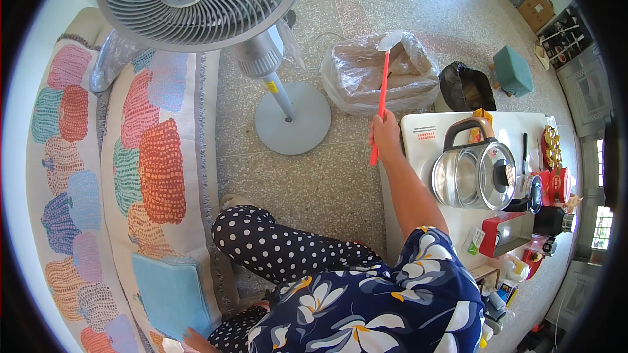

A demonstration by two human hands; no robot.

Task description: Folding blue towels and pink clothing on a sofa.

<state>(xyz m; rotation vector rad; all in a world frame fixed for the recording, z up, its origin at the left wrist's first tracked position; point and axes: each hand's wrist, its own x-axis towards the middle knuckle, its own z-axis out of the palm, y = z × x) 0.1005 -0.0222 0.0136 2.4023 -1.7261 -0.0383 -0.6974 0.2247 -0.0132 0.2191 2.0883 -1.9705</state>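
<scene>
My right hand (pixel 384 136) is closed round the lower part of a red-handled tool with a pale flat head (pixel 384 88), which I hold out upright over the floor. The pale head lies in front of a bin lined with a clear plastic bag (pixel 340 82); I cannot tell whether it touches the bag. At the lower edge my left hand (pixel 196 341) shows only in part, beside a folded light-blue cloth (pixel 171 294) on the sofa. A small white piece (pixel 173 345) lies by its fingers, and whether they grip it is hidden.
A grey standing fan (pixel 292 117) stands ahead on the left. The patterned sofa cover (pixel 118 196) runs along my left. On my right, a white table (pixel 418 150) bears a steel pot with a glass lid (pixel 458 173) and a red box (pixel 490 238). A black-lined bin (pixel 458 85) and green stool (pixel 513 68) stand beyond.
</scene>
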